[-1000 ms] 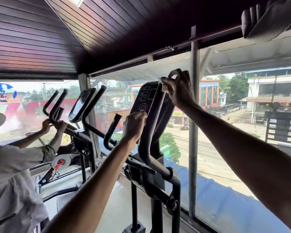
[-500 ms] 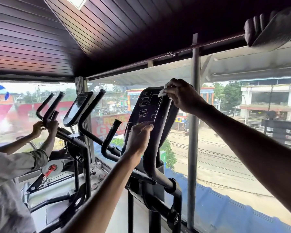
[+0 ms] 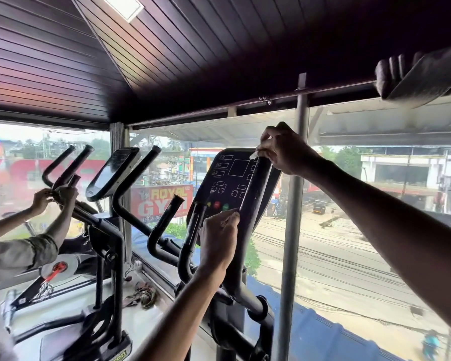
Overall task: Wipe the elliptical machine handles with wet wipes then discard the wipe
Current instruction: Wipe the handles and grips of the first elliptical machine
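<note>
The black elliptical machine [image 3: 235,303] stands in front of me by the window, its console [image 3: 229,178] facing me. My right hand [image 3: 284,152] grips the top of the right handle [image 3: 250,209] and pinches a small white wet wipe [image 3: 257,153] against it; only a corner of the wipe shows. My left hand [image 3: 219,238] holds the same handle lower down, its fingers curled on the bar's left edge. The left handle [image 3: 164,225] stands free to the left of the console.
A second elliptical [image 3: 110,204] stands to the left, where another person's two hands [image 3: 55,196] work on its handles. A rag [image 3: 143,295] lies on the sill. A metal window post [image 3: 293,230] rises just right of the machine. A gloved hand [image 3: 412,74] grips the upper rail.
The view has tilted down and drawn a little closer. My right hand stays at the handle's top with the wipe; my left hand has shifted slightly along the bar.
</note>
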Tool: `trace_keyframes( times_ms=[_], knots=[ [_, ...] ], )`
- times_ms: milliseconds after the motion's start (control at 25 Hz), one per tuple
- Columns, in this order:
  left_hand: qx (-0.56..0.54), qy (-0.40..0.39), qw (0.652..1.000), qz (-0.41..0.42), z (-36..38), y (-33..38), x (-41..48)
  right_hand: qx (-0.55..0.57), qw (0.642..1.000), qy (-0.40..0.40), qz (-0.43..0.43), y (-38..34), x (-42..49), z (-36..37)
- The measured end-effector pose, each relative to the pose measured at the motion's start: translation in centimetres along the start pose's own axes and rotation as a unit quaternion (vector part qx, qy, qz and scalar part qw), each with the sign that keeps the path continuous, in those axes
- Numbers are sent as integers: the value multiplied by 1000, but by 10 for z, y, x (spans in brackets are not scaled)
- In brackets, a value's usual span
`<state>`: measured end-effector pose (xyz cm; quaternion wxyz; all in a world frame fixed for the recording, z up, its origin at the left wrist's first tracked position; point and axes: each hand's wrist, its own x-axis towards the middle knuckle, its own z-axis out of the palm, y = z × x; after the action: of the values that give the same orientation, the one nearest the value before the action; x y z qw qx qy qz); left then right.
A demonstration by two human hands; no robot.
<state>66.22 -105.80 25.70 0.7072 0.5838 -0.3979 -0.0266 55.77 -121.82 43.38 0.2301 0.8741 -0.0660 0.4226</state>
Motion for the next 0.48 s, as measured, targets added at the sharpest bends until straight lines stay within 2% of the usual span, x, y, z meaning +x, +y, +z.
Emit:
trace_keyframes(
  times_ms=[120,240,360,480],
  knots=[
    [11,11,1000,-2,1,2,-4,-10,999,33,18,-4,-4,5],
    [17,-4,1000,-5,-1,4,-6,7,1000,11,-5,-8,-10,8],
    [2,-18,999,-27,-1,1,-5,-13,999,45,18,-9,-9,8],
    [-22,-37,998,-46,-1,-4,-2,-4,1000,20,2,-11,-7,6]
  ],
)
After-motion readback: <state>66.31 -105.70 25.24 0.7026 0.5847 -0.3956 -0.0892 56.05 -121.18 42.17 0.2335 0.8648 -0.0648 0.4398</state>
